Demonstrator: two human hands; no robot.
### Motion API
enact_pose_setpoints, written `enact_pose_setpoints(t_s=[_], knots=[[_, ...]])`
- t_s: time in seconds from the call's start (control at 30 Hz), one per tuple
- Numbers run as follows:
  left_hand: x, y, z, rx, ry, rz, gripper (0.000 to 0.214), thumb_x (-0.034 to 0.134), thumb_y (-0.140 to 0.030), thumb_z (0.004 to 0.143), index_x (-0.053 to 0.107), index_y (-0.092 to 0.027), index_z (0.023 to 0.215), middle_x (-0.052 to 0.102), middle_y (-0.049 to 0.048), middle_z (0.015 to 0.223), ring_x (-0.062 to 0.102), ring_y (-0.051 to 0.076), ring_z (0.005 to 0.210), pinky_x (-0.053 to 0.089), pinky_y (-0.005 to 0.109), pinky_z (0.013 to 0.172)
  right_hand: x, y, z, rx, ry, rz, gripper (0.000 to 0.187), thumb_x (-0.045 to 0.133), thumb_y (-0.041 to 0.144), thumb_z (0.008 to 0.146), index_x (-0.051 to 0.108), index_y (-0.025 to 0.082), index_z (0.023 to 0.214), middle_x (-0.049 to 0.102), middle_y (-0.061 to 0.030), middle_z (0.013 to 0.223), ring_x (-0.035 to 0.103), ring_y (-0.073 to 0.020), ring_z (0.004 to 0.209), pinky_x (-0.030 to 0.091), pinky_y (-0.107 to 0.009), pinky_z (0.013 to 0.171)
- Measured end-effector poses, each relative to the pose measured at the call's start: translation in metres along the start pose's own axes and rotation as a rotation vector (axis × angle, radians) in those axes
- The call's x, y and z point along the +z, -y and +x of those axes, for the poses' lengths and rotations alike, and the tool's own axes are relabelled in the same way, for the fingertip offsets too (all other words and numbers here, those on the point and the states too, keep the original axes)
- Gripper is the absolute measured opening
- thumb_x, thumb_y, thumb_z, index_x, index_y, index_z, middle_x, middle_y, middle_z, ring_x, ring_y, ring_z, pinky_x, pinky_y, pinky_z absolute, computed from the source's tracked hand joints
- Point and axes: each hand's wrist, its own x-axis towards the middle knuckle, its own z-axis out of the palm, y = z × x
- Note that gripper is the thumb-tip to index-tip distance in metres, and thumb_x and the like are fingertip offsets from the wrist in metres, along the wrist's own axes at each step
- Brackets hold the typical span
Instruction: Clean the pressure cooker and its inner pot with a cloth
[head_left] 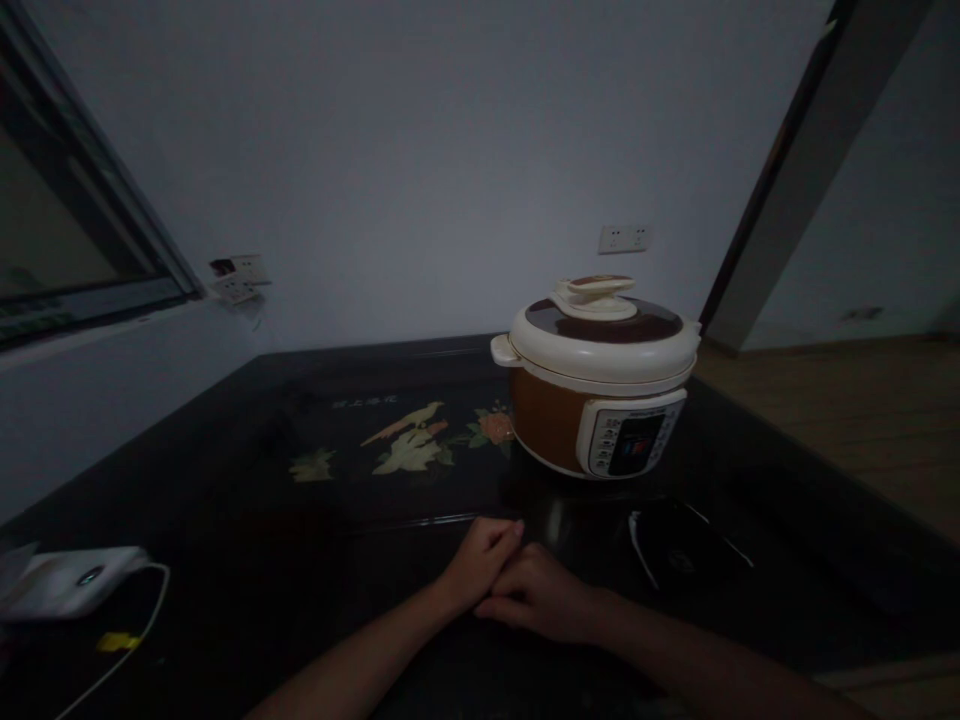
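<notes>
My left hand (484, 560) and my right hand (536, 595) rest together low in the middle of the view, over the dark table (315, 560). Both have their fingers curled in, and they touch each other. No object shows in either one. Beyond them, to the right, stands an electric pressure cooker (555, 420) with a brown body, cream rim and its lid on. Its control panel (634, 440) faces toward me and to the right. Close to my right hand lies a flat black object (686, 550) with a shiny edge; its kind is unclear.
At the left edge sits a white power bank-like device (75, 583) with a white cable (159, 610) and a yellow tag (118, 641). Bird and flower pictures (412, 450) decorate the tabletop. Wall sockets (624, 238) are behind the cooker, more sockets (238, 280) near the window.
</notes>
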Motion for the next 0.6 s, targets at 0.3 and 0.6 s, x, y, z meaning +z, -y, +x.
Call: enact_pose_setpoints(t_s=[0.3, 0.6], knots=[[0.0001, 0.0013, -0.0008, 0.005, 0.004, 0.001, 0.069, 0.037, -0.086, 0.076, 0.035, -0.021, 0.054, 0.029, -0.0051, 0.056, 0.026, 0.011, 0.057, 0.023, 0.027, 0.054, 0.001, 0.0011, -0.0005, 0.016, -0.001, 0.022, 0.041, 0.063, 0.033, 0.09, 0.06, 0.015, 0.054, 0.054, 0.0032, 0.049, 0.042, -0.0072, 0.046, 0.029, -0.021, 0.05], [0.0013, 0.0032, 0.0004, -0.004, -0.027, 0.004, 0.068, 0.038, -0.085, 0.076, 0.035, -0.021, 0.054, 0.028, -0.0052, 0.056, 0.026, 0.011, 0.058, 0.023, 0.028, 0.054, 0.004, -0.0019, 0.0002, 0.011, -0.013, 0.019, 0.043, 0.06, 0.037, 0.092, 0.061, 0.015, 0.055, 0.057, 0.0014, 0.05, 0.045, -0.0077, 0.046, 0.03, -0.02, 0.049]])
